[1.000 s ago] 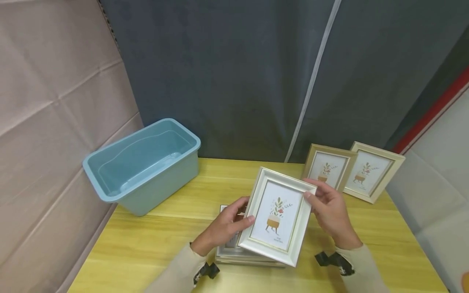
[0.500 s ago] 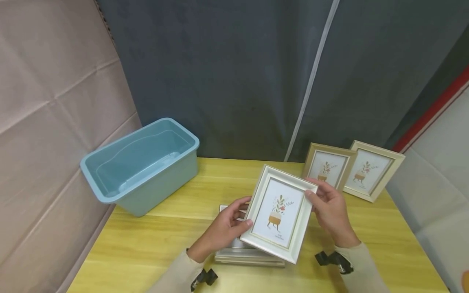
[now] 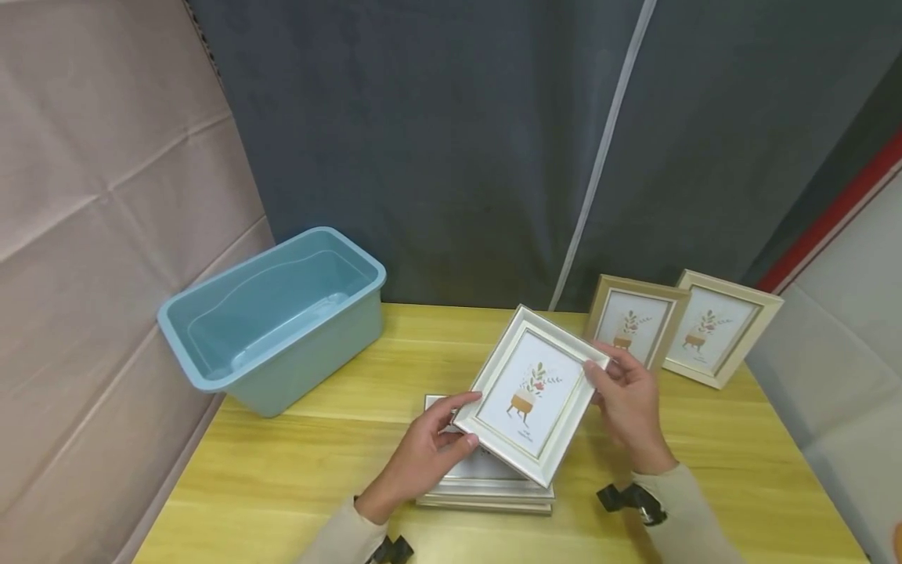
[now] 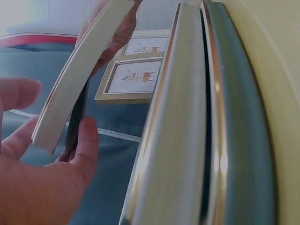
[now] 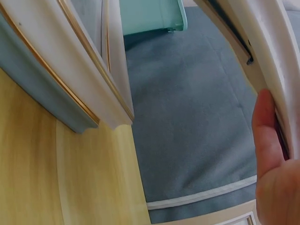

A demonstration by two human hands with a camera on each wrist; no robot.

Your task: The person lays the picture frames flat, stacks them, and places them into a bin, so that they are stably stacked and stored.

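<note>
White frame (image 3: 533, 395): held tilted between both hands, raised above the stack and apart from it, picture side facing up; a plant in a legged, orange-brown pot is printed inside.
Left hand (image 3: 421, 454): wrapped round the lower left corner, which is grasped between thumb and fingers; in the left wrist view, fingers are seen behind the frame.
Right hand (image 3: 629, 407): clasped on the right-hand corner, the thumb laid on the front, the fingers tucked behind.
Stack (image 3: 486, 492): frames laid flat on the yellow wooden table (image 3: 296, 486), partly covered from above; golden lines are shown along their edges in the wrist views.
Tan frame (image 3: 637, 313): stood up at the right rear, its lower part hidden by the right hand.
Cream frame (image 3: 719, 329): stood beside it, farther right, partly overlapped by it.
Blue tub (image 3: 317, 348): placed at the left rear, well apart from the hands.
Dark curtain (image 3: 423, 157): hung behind, crossed by a pale strip (image 3: 606, 149).
</note>
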